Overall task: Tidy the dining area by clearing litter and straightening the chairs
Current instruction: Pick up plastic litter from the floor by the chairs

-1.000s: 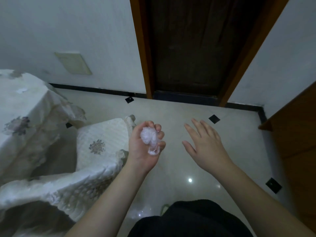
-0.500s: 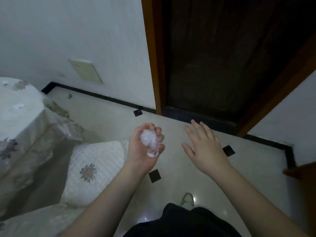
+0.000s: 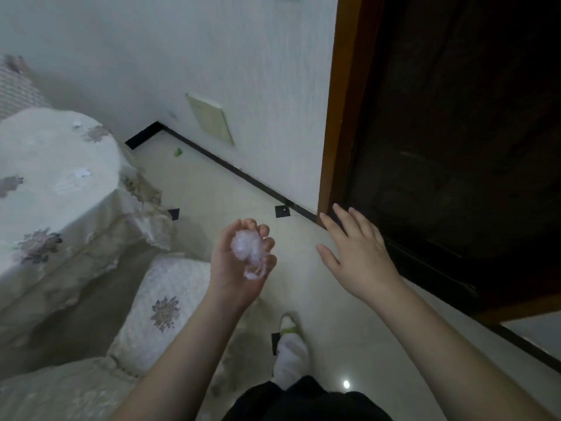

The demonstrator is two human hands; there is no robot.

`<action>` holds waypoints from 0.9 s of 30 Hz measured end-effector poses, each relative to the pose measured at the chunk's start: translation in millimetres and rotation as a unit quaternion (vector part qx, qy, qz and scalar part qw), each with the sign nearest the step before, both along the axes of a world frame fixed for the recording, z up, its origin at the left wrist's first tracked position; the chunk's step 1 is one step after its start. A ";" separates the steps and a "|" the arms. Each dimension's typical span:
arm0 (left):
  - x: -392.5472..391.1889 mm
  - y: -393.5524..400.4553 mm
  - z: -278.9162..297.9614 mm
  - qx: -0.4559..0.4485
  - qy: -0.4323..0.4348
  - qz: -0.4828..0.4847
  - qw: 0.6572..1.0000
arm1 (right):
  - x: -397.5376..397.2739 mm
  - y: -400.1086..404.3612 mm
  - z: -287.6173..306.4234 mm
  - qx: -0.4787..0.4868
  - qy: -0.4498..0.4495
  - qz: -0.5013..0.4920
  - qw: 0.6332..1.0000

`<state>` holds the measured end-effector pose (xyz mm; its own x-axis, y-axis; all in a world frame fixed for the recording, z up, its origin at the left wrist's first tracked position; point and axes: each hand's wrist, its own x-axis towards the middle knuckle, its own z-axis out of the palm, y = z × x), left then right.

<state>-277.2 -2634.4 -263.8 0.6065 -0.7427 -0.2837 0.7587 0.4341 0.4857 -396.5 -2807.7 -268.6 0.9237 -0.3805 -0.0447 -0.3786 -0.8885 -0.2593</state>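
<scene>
1. Head view. Left hand (image 3: pixel 239 265) palm up, fingers curled around a crumpled wad of clear plastic (image 3: pixel 247 249); a loose tail of the wad hangs over the heel of the palm.
2. Right hand (image 3: pixel 356 256) palm down, fingers spread and straight, nothing in it. It is raised over the floor, just in front of the dark wooden door (image 3: pixel 455 147); contact with the door cannot be told.
3. Table (image 3: pixel 54 183) at left, covered by a pale cloth with flower print. Two small white scraps (image 3: pixel 81 173) lie on its top.
4. Chair (image 3: pixel 164 305) with a white quilted seat cover stands just beside the table, under the left forearm; part of the seat is tucked beneath the hanging cloth.
5. Small green scrap (image 3: pixel 178 152) on the floor near the wall corner, well apart from both hands.
6. One foot in a white sock and slipper (image 3: pixel 290 338) on the pale tiled floor (image 3: pixel 230 202), between the arms.
7. Cream wall plate (image 3: pixel 211 123) low on the white wall, left of the door frame.
</scene>
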 end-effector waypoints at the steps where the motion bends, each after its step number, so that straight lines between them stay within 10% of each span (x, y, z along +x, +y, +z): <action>1: 13.9 -2.2 -2.8 -0.001 0.001 0.012 1.000 | 15.7 -4.8 -2.0 -0.002 0.001 0.012 1.000; 27: 301.5 -71.6 -49.3 0.026 0.052 0.204 0.977 | 382.1 -102.5 -44.5 -0.001 0.030 0.232 0.972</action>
